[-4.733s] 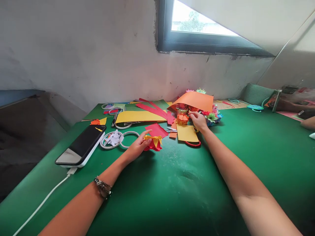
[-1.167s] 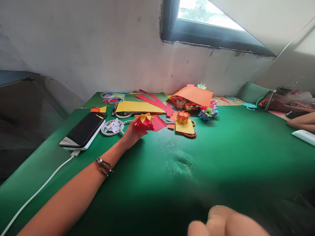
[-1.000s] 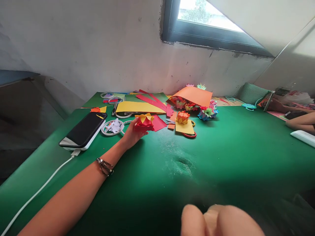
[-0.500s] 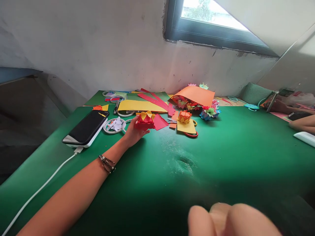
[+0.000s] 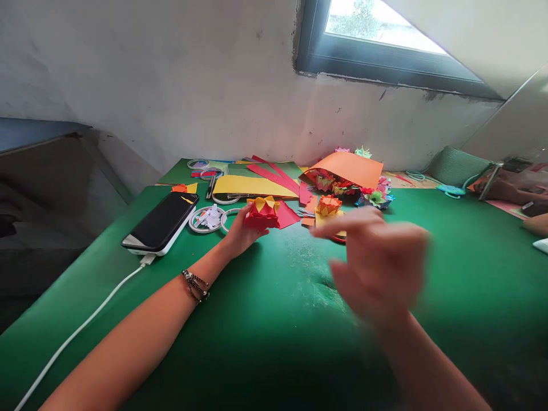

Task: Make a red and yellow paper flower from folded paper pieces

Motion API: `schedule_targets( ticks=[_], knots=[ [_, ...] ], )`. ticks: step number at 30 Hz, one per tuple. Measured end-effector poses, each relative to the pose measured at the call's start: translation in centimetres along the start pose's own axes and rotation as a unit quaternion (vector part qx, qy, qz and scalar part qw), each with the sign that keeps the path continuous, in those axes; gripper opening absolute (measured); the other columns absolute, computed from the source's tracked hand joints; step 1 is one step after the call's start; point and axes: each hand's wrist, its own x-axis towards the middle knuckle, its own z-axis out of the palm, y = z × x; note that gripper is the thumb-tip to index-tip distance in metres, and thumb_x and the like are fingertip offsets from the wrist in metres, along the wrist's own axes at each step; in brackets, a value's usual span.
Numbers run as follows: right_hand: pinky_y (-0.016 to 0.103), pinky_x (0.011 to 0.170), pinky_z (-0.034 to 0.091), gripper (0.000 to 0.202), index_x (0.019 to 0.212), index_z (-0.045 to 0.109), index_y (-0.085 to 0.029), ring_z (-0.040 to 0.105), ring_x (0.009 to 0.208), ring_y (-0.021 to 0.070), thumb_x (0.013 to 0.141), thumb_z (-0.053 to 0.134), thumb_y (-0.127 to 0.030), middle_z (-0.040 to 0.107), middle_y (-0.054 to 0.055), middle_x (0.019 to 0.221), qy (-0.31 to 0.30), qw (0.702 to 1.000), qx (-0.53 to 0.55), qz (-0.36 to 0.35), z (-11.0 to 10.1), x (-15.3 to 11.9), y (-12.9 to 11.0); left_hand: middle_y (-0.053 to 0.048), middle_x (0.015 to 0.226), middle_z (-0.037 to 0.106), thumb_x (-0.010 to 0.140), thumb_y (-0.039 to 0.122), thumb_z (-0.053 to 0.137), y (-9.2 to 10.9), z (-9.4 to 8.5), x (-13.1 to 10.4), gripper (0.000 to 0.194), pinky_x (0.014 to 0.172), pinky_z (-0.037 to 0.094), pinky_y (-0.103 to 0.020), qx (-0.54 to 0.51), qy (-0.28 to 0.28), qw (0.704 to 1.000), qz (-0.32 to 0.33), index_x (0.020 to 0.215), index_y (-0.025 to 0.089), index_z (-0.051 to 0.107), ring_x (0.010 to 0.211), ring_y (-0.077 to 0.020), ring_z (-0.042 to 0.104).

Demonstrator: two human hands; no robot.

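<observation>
A red paper flower with yellow points (image 5: 262,213) rests in the grip of my left hand (image 5: 242,233), just above the green table (image 5: 257,308). Behind it lies a piece of red paper (image 5: 288,214). My right hand (image 5: 379,262) is raised over the table, right of the flower, and smeared by motion; one finger points left, and whether it holds anything cannot be made out. Beyond that hand, an orange paper flower (image 5: 329,204) sits on yellow paper, partly covering scissors.
A black and white device (image 5: 160,224) with a white cable lies at left, beside a tape ring holding paper scraps (image 5: 207,218). Yellow paper (image 5: 252,186) and more paper flowers (image 5: 375,197) stand near the wall. Another person's arm shows at the right edge.
My right hand has risen from the bottom edge and moved forward over the table. My left hand still holds the red flower. The whole view has shifted slightly.
</observation>
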Motion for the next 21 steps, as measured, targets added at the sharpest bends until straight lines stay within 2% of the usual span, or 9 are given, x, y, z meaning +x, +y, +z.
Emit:
schedule_targets(
  ticks=[1,2,5,8,12,17,21],
  knots=[
    [0.038,0.076,0.047,0.013,0.076,0.047,-0.026,0.06,0.085,0.0192,0.074,0.059,-0.02,0.065,0.0,0.086,0.03,0.997,-0.041,-0.049,0.4,1.3,0.4,-0.001,0.071,0.067,0.079,0.041,0.045,-0.1,0.0,0.0,0.03,0.06,0.04,-0.025,0.01,-0.005,1.0,-0.001,0.078,0.019,0.066,0.066,-0.0153,0.059],
    [0.037,0.077,0.046,0.015,0.08,0.049,-0.025,0.059,0.086,0.0191,0.073,0.06,-0.02,0.063,0.001,0.087,0.032,0.994,-0.083,-0.07,0.9,2.3,1.2,-0.001,0.071,0.067,0.079,0.041,0.045,-0.1,-0.1,0.0,0.03,0.06,0.04,-0.025,0.021,-0.013,1.0,-0.001,0.077,0.019,0.066,0.067,-0.0154,0.059],
    [0.036,0.076,0.046,0.013,0.084,0.052,-0.023,0.056,0.086,0.0189,0.074,0.061,-0.024,0.061,0.004,0.087,0.0,0.984,-0.158,-0.086,2.3,3.9,4.4,-0.002,0.076,0.068,0.077,0.045,0.046,-0.4,-0.3,0.1,0.032,0.064,0.038,-0.026,0.069,-0.056,0.996,0.001,0.08,0.02,0.066,0.073,-0.0179,0.06],
    [0.038,0.077,0.045,0.01,0.085,0.056,-0.022,0.056,0.086,0.0191,0.077,0.059,-0.026,0.062,0.005,0.089,-0.01,0.978,-0.187,-0.095,3.0,3.9,6.4,-0.004,0.084,0.069,0.076,0.05,0.046,-0.7,-0.7,0.1,0.038,0.072,0.037,-0.03,0.123,-0.113,0.986,0.011,0.09,0.019,0.065,0.083,-0.0227,0.06],
    [0.036,0.073,0.045,0.004,0.077,0.061,-0.023,0.058,0.081,0.0177,0.077,0.059,-0.026,0.063,0.003,0.083,-0.007,0.979,-0.184,-0.093,2.8,3.8,6.6,-0.006,0.087,0.069,0.077,0.052,0.045,-1.0,-0.9,0.2,0.042,0.08,0.035,-0.035,0.162,-0.145,0.976,0.017,0.096,0.019,0.063,0.09,-0.0261,0.059],
    [0.029,0.061,0.046,0.013,0.068,0.061,-0.021,0.058,0.067,0.013,0.08,0.056,-0.022,0.063,0.0,0.07,0.002,0.992,-0.114,-0.048,2.5,4.0,6.4,-0.006,0.09,0.069,0.077,0.053,0.045,-0.9,-0.8,0.0,0.044,0.081,0.035,-0.035,0.168,-0.147,0.975,0.024,0.097,0.019,0.064,0.089,-0.0263,0.06],
    [0.027,0.062,0.047,0.008,0.076,0.061,-0.02,0.057,0.066,0.0117,0.08,0.055,-0.023,0.063,0.0,0.072,-0.016,0.996,-0.075,-0.037,2.4,3.9,6.5,-0.006,0.087,0.069,0.077,0.052,0.046,-0.9,-0.6,-0.1,0.043,0.082,0.035,-0.036,0.172,-0.165,0.971,0.018,0.095,0.018,0.065,0.088,-0.0253,0.059]
  ],
)
